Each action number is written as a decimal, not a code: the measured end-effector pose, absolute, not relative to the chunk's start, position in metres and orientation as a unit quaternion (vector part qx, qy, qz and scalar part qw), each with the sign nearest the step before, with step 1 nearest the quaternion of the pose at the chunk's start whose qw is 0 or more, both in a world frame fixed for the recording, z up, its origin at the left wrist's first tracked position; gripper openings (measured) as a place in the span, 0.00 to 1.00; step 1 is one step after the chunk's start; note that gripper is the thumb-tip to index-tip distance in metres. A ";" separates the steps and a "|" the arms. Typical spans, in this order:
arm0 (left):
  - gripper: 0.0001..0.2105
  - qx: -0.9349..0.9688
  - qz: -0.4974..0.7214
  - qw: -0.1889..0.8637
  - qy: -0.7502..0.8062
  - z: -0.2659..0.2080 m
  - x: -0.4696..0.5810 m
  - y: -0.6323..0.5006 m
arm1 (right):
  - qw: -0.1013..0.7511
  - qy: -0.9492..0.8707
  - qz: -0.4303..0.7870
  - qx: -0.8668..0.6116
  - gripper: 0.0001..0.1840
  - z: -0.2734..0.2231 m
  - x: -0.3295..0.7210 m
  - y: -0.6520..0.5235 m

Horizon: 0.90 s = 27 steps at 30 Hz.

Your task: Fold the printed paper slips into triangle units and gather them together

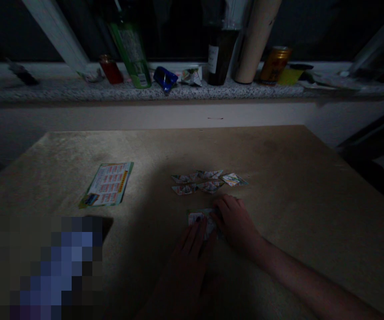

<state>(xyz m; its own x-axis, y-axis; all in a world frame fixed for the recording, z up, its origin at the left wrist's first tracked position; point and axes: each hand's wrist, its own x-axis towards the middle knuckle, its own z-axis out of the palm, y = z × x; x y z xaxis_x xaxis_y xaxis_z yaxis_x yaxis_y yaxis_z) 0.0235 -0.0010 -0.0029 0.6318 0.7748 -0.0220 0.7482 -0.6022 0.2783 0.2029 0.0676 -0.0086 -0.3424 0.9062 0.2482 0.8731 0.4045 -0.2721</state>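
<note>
As hands (192, 253) (236, 221) touch paper (196, 217), bottles (132, 55) (223, 62) line the sill (192, 94).

The place looked like a room in a home. At twelve o'clock, past a plain tabletop (278, 164), a speckled stone windowsill (185, 94) ran below white window frames (57, 33) with dark panes. Household odds and ends crowded it: a green bottle (132, 55) at eleven, a white-labelled dark bottle (221, 58) just past twelve, a gold can (275, 66) around one.
</note>
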 end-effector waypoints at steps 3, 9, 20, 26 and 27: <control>0.38 0.892 0.043 0.148 0.425 -0.001 0.023 -0.001 | 0.173 -0.820 0.048 -0.543 0.05 -0.008 0.202 0.067; 0.45 0.885 0.029 0.171 0.433 0.004 0.025 0.000 | 0.157 -0.828 0.030 -0.538 0.06 -0.009 0.203 0.067; 0.39 0.895 0.070 0.143 0.417 0.000 0.024 -0.001 | 0.124 -0.892 0.006 -0.435 0.32 0.013 0.220 0.002; 0.41 0.898 0.075 0.114 0.419 -0.001 0.024 -0.001 | 0.067 -0.898 0.026 -0.434 0.39 -0.005 0.232 -0.021; 0.41 0.897 0.073 0.113 0.421 -0.001 0.024 -0.002 | 0.062 -0.898 0.028 -0.435 0.40 -0.006 0.232 -0.021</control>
